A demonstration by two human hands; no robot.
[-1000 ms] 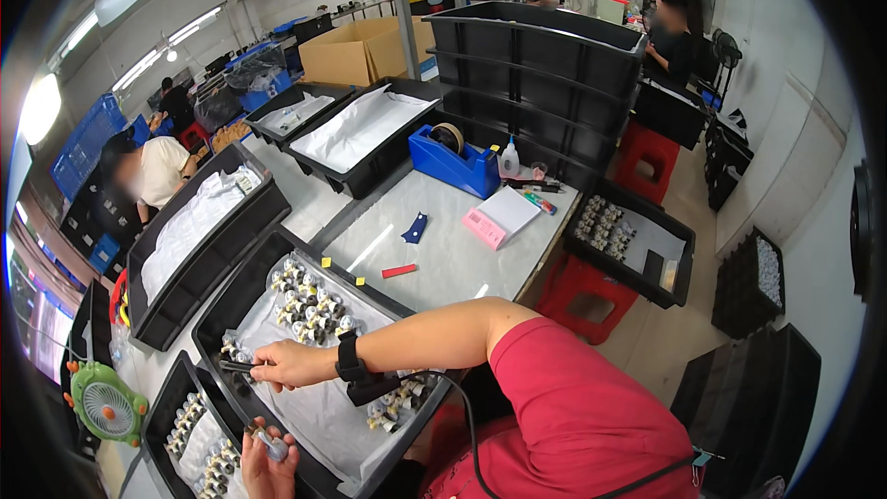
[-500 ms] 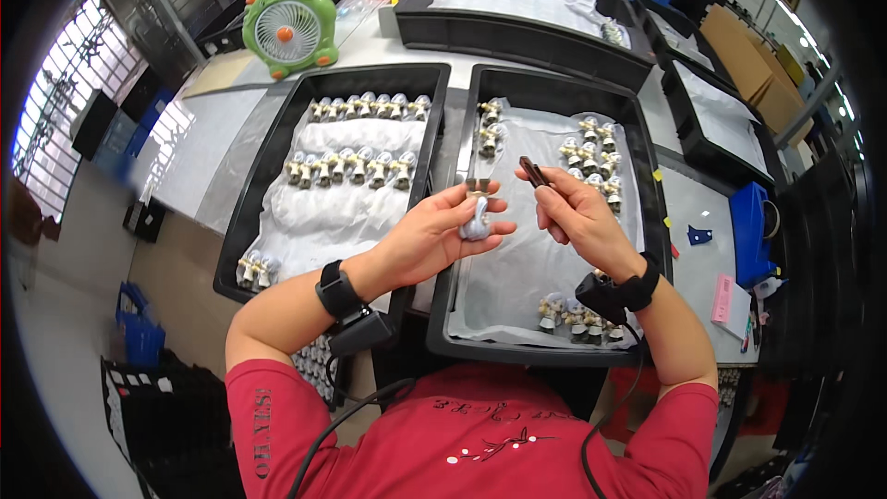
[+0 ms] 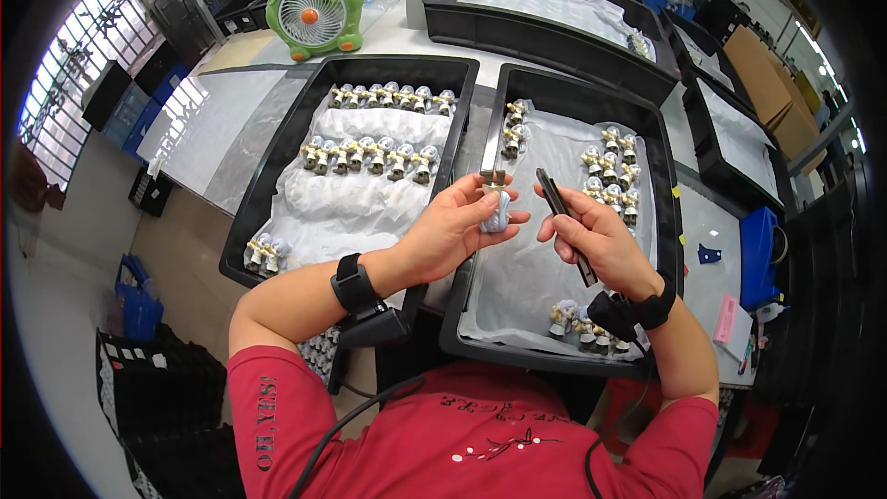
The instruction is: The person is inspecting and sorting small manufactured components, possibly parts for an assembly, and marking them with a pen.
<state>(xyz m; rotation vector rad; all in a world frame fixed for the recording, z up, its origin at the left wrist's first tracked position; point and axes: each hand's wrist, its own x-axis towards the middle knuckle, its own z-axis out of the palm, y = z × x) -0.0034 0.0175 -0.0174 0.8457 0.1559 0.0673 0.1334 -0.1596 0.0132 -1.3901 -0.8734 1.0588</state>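
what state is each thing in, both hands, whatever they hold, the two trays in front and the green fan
Left hand, closed on a figurine
That figurine, upside down
Right hand, closed on a dark tool
That dark tool, tilted
Left tray, uncovered, partly filled
Right tray, uncovered, partly filled
Green fan, upright; running or not, cannot tell

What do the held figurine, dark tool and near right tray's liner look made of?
Held figurine: perhaps painted resin or plastic; smooth, pale-blue gloss.
Dark tool: metal or plastic; slight sheen, unclear.
Liner: likely paper or thin cloth; matte, wrinkled.
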